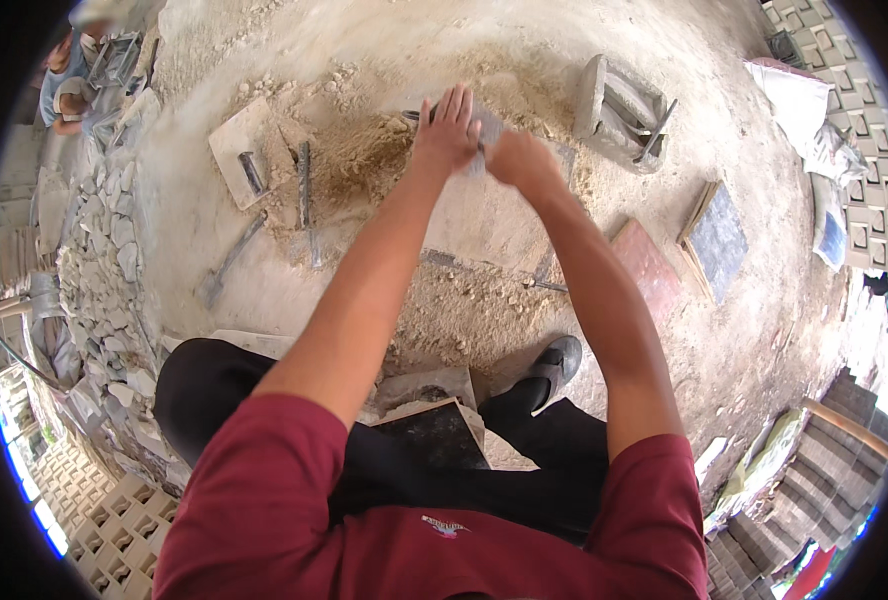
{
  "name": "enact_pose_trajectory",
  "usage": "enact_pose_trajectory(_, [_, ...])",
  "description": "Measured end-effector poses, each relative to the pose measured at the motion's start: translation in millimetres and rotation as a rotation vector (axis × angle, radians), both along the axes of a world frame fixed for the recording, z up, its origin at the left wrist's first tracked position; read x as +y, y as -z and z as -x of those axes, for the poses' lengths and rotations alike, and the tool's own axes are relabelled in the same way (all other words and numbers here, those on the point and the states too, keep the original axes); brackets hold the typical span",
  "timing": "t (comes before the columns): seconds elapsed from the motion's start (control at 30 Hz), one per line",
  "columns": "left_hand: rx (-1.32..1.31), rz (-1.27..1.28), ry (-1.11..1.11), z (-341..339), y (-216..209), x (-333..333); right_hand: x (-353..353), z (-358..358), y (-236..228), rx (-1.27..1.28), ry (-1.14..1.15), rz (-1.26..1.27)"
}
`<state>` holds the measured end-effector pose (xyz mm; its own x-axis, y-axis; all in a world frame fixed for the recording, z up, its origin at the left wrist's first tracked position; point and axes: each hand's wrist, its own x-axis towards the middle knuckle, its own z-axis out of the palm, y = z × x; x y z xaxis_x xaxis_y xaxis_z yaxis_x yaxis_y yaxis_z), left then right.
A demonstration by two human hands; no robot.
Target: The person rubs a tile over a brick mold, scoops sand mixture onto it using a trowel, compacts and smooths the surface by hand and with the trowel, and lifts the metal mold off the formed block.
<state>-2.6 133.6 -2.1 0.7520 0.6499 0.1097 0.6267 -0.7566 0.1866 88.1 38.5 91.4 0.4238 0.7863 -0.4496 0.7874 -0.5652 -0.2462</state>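
Both my arms reach forward over a square slab [479,225] with a dusty pale face and grey border strips, set in loose sandy powder [364,155]. My left hand [450,132] lies flat, fingers stretched out, on a small grey piece [494,120] at the slab's far side. A thin dark tip pokes out left of that hand; what it belongs to is hidden. Just to the right, my right hand [522,160] is closed and slightly blurred, close against the left. Whatever it holds is hidden.
Left of the powder lie a pale board [232,135], a metal bar [304,185] and a long-handled tool [234,255]. To the right are a concrete block mould [619,115], a reddish tile [647,265] and blue-grey tiles [716,240]. Broken stones [104,240] line the left; another person [64,85] sits beyond.
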Motion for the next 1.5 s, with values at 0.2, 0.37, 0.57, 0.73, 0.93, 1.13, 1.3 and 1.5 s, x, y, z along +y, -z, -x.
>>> enact_pose_trajectory(0.2, [0.092,0.031,0.017,-1,3,-29,-29,-1,38,-0.015,-0.025,-0.040])
enact_pose_trajectory(0.37, [0.008,0.041,-0.059,61,0,-136,-138,59,20,0.088,-0.099,0.042])
enact_pose_trajectory(0.57, [-0.083,0.048,-0.007,12,10,-87,-89,18,2,0.031,0.012,-0.027])
enact_pose_trajectory(0.73, [-0.067,0.186,0.036,-50,-2,-60,-60,-50,33,-0.074,-0.015,-0.062])
enact_pose_trajectory(0.93, [-0.028,0.255,0.060,58,8,-174,-177,52,23,0.178,-0.061,0.159])
enact_pose_trajectory(1.13, [-0.051,0.110,0.033,14,7,-162,-159,10,8,0.114,-0.086,0.148])
enact_pose_trajectory(1.3, [-0.053,0.115,0.047,-83,-2,-94,-98,-77,2,-0.112,-0.038,-0.062])
enact_pose_trajectory(1.5, [-0.076,0.147,0.175,-4,17,-198,-209,0,25,0.077,-0.163,0.040])
